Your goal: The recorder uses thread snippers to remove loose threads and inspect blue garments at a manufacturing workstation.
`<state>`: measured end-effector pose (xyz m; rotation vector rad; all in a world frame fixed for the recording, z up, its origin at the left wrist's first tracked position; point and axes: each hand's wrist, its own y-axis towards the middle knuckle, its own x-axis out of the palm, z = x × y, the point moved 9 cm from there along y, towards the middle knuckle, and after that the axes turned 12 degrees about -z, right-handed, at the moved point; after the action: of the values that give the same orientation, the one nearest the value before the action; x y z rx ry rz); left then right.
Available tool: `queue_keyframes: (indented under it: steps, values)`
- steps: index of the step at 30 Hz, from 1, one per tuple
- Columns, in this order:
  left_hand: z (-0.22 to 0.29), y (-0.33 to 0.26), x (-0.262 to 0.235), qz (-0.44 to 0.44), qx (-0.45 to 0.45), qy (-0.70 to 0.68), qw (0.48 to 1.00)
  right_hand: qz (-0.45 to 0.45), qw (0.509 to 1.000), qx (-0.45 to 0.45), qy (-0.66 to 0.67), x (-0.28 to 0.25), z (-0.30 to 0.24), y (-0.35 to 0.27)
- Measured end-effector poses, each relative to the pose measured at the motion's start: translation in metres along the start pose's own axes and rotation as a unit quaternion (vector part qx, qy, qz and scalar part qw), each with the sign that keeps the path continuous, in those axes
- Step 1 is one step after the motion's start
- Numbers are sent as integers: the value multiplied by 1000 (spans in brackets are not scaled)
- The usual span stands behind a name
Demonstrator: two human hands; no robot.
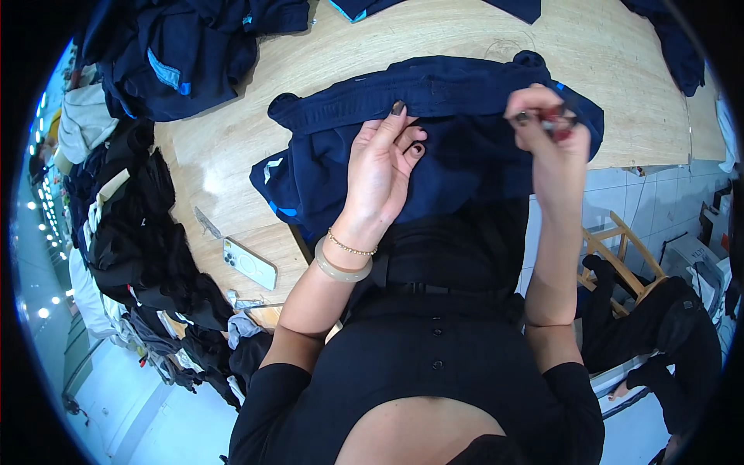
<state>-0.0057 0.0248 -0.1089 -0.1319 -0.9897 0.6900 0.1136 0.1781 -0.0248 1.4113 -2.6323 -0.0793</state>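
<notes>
A dark navy garment (465,163) with a wide gathered waistband (349,105) lies across the near part of the wooden table, its band running left to right. My left hand (381,159) pinches the waistband near its middle, the thumb on top and the other fingers curled beneath. Over the garment's right end, my right hand (549,128) is closed around a small red-and-dark tool (556,124). Motion blurs that tool, so its exact kind does not show. Small bright blue and white tabs show at the garment's left lower corner.
More navy garments (194,70) are heaped at the far left of the table (232,163). A phone (249,263) lies left of my left forearm. Dark clothes (147,240) pile along the left edge. To the right are a wooden stool (624,260) and a person in black (651,325).
</notes>
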Motion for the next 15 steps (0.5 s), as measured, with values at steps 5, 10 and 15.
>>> queue_keyframes:
  steps: [5,10,15]
  values:
    - [-1,2,11,-62,-5,-25,998,59,996,44,-49,-31,-3,-4]
    - [0,-2,21,-47,-8,-31,998,-51,969,-44,-236,39,-14,14]
    - [0,2,15,-39,-32,-67,996,-49,956,-130,-259,59,-7,8]
